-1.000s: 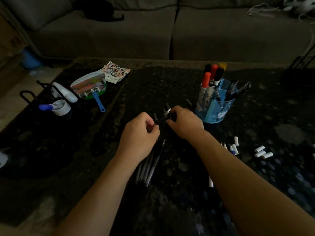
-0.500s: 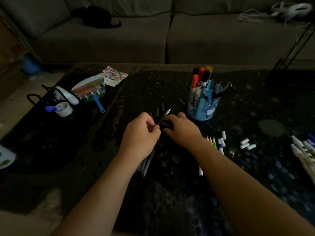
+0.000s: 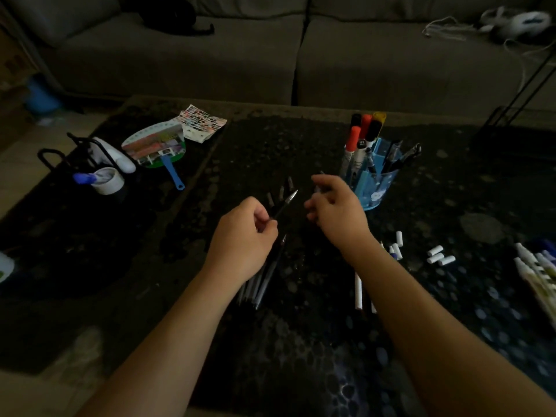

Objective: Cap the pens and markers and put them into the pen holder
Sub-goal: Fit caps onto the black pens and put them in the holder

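Note:
My left hand pinches an uncapped pen whose silver tip points up and to the right. My right hand hovers just right of that tip, fingers curled around what looks like a small dark pen cap. Several more dark caps lie on the table beyond the tip. A bundle of uncapped pens lies under my left wrist. The blue pen holder stands behind my right hand and holds several markers and pens.
White marker caps and thin white markers lie beside my right forearm. More white markers sit at the right edge. A hand fan, a tape roll and a paper sheet lie at the left. A sofa stands behind the table.
My right hand has lifted from the table by the pen tip and moved right and up, fingers curled around something small. My left hand keeps the pen still.

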